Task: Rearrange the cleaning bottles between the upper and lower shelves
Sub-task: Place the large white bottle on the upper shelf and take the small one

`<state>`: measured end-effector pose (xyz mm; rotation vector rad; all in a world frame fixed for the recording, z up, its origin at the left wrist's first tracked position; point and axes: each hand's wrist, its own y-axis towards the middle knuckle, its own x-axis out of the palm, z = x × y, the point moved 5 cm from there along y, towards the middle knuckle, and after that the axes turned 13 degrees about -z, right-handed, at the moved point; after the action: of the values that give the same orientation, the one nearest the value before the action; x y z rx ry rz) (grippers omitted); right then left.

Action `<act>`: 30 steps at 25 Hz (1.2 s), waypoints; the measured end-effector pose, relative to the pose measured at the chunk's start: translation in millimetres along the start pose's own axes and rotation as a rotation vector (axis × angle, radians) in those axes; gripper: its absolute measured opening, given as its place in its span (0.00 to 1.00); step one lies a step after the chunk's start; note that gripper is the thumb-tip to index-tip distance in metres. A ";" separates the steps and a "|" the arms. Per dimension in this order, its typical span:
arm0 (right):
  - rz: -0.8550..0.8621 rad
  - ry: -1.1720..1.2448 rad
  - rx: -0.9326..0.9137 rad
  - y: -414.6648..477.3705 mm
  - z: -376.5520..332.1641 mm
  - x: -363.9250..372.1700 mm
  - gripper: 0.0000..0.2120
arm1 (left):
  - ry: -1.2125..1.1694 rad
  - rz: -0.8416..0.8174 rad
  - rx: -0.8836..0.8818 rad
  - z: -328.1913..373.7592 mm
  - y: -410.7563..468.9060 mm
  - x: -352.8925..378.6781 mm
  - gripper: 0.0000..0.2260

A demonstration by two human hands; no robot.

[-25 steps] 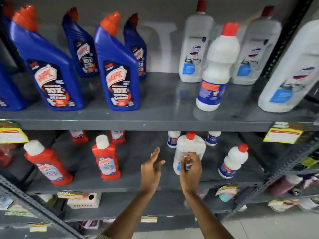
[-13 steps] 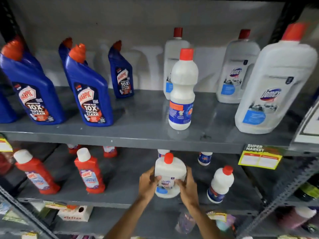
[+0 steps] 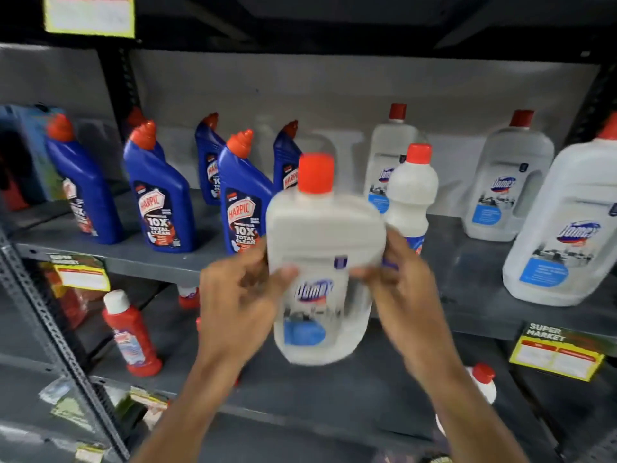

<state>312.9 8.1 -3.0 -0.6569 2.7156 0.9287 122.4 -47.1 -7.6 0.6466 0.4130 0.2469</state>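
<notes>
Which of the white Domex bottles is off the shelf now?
The red-capped Domex bottle in the middle, held upright between the left hand and right hand. The other white bottles stand on the upper shelf.

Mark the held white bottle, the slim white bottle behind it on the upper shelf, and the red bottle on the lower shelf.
Held white bottle [image 3: 320, 235], head view, upper body.
Slim white bottle [image 3: 412, 192], head view, shoulder.
Red bottle [image 3: 132, 339], head view, label.

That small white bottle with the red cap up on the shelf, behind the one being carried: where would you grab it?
Probably the narrow waist of the small white bottle, just under its red cap, coming from the front. It stands upright; the held Domex bottle in the left hand and right hand hides its lower half.
</notes>
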 end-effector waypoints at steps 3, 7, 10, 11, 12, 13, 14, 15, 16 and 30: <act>0.041 -0.031 -0.013 61.5 -9.8 -17.5 0.22 | 0.020 0.086 0.003 5.5 56.7 -2.9 0.11; 0.104 -0.036 0.096 109.9 15.8 -22.8 0.21 | 0.164 0.178 -0.062 -12.7 103.6 5.5 0.05; 0.130 -0.061 0.164 122.1 31.2 -22.3 0.21 | 0.180 0.190 -0.068 -24.6 116.5 12.4 0.06; 0.129 -0.069 0.177 123.4 32.1 -21.4 0.22 | 0.181 0.180 -0.064 -26.0 117.9 14.4 0.05; 0.123 -0.082 0.186 123.2 30.6 -20.6 0.22 | 0.184 0.171 -0.060 -26.1 118.8 15.9 0.05; 0.111 -0.097 0.189 121.5 27.7 -19.4 0.23 | 0.185 0.154 -0.052 -25.0 118.5 16.6 0.06; 0.092 -0.119 0.189 117.5 23.5 -17.9 0.24 | 0.185 0.137 -0.047 -22.8 116.7 16.1 0.07; 0.083 -0.162 0.171 110.1 18.6 -17.5 0.25 | 0.199 0.136 -0.041 -19.6 112.2 14.9 0.08; 0.114 -0.229 0.131 99.9 12.5 -20.3 0.26 | 0.244 0.182 -0.025 -15.6 105.1 12.3 0.10; 0.221 -0.066 0.383 43.4 63.5 -83.5 0.13 | -0.004 -0.201 -0.118 -1.5 105.7 154.1 0.09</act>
<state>368.8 106.9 -2.9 -0.2521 2.8288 0.4345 248.9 88.9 12.2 0.4857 0.4531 0.0779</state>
